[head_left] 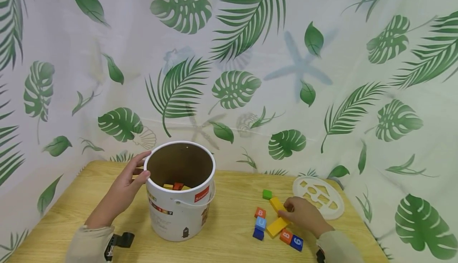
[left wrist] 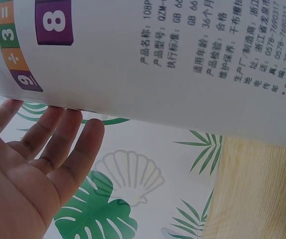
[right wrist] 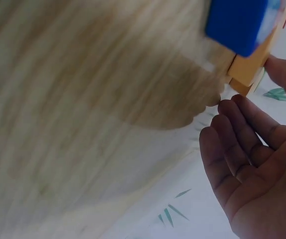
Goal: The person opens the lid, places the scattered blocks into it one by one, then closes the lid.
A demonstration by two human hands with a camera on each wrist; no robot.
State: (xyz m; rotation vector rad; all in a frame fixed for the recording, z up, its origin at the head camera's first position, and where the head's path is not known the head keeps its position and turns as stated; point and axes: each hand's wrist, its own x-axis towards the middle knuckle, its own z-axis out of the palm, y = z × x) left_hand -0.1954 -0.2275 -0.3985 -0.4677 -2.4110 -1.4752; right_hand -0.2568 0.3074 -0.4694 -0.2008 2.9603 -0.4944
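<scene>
A white bucket [head_left: 168, 219] stands on the table's left half with several coloured blocks [head_left: 177, 186] inside. My left hand [head_left: 123, 185] rests against its left side, fingers spread on the outer wall and thumb at the rim; in the left wrist view the fingertips [left wrist: 93, 129] touch the printed side. Over the loose blocks on the right, my right hand [head_left: 304, 214] pinches the end of a long yellow block [head_left: 276, 203] between thumb and forefinger. Another yellow block [head_left: 277, 227] lies just below it. A blue block [right wrist: 237, 25] shows close up in the right wrist view.
Left of the yellow blocks lie a green block [head_left: 267, 194], a red B block [head_left: 260, 212], a light blue U block [head_left: 261, 223] and a dark blue block [head_left: 258, 234]. Another red B block [head_left: 286, 236] adjoins a blue 6 block [head_left: 296, 242]. A white cut-out lid [head_left: 336, 211] lies behind my right hand.
</scene>
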